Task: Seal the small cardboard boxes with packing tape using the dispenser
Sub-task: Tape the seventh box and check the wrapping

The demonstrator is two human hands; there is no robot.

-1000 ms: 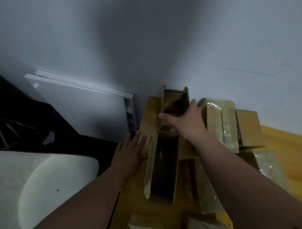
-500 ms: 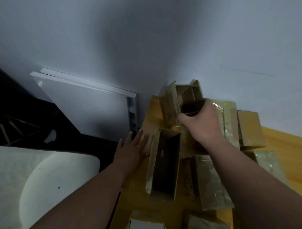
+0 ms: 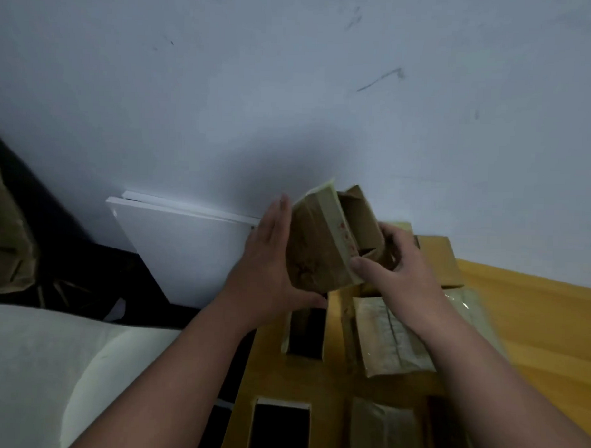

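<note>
**Around the work surface**

A white flat panel [image 3: 182, 250] is leaning against the pale scuffed wall [image 3: 292, 89], beside the yellow wooden table [image 3: 535, 316]. A cream cushioned seat [image 3: 41, 365] is sitting at lower left, near a dark floor [image 3: 68, 249].

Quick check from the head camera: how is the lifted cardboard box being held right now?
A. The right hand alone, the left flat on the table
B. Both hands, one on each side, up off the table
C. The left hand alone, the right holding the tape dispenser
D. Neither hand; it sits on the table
B: the left hand lies flat against one side of the cardboard box and the right hand grips the other, above the yellow table.
</note>
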